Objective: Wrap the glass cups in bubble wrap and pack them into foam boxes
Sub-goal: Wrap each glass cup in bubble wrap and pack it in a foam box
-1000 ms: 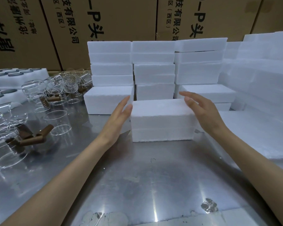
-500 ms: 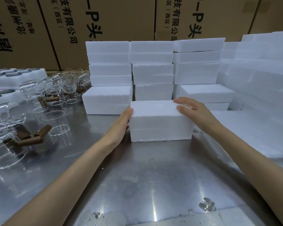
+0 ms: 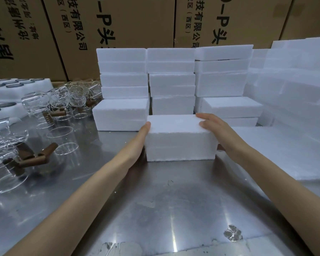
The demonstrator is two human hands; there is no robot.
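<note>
A closed white foam box stands on the steel table in front of me. My left hand lies flat against its left end, thumb at the top edge. My right hand grips its right end, fingers over the top and thumb down the side. Several clear glass cups with brown handles lie and stand at the left.
Stacks of white foam boxes line the back, with more foam piled at the right. A flat foam sheet lies at the right. Foam trays sit at far left. Cardboard cartons form the wall behind.
Both hands closed in from either side onto the foam box's ends. The right hand's fingers came down over the top right edge.
</note>
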